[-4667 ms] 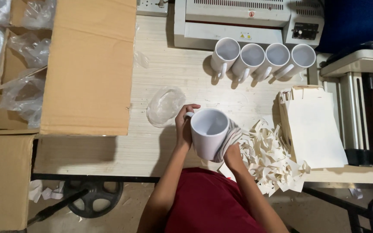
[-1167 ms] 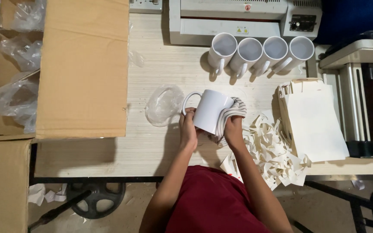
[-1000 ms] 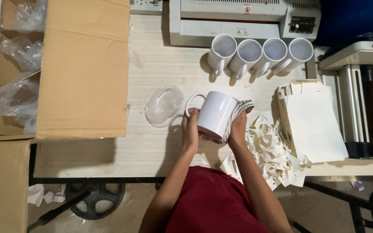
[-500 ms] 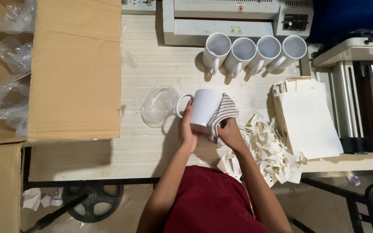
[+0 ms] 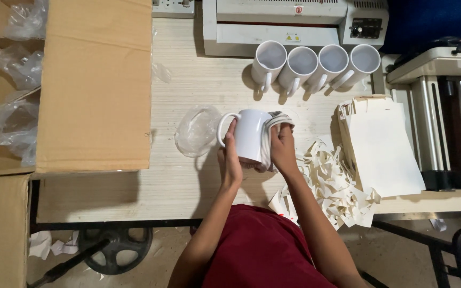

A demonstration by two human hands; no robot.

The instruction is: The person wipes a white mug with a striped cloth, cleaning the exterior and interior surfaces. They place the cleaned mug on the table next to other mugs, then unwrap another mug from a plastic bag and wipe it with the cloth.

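White mug (image 5: pixel 249 136) held, four empty mugs (image 5: pixel 316 61) beyond.

mug (image 5: pixel 249 136): white | cloth (image 5: pixel 274 124): striped grey-white | box (image 5: pixel 97 80): brown

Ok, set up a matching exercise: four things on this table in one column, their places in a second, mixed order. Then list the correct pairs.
Things:
1. held white mug
2. row of four white mugs
3. crumpled clear plastic bag
4. pile of paper strips

Places:
A. at the far edge, before the grey machine
B. between the left hand and the right hand, with a striped cloth
C. right of the person's right forearm, near the table's front edge
D. on the tabletop, just left of the held mug's handle

Pairs: 1-B, 2-A, 3-D, 4-C
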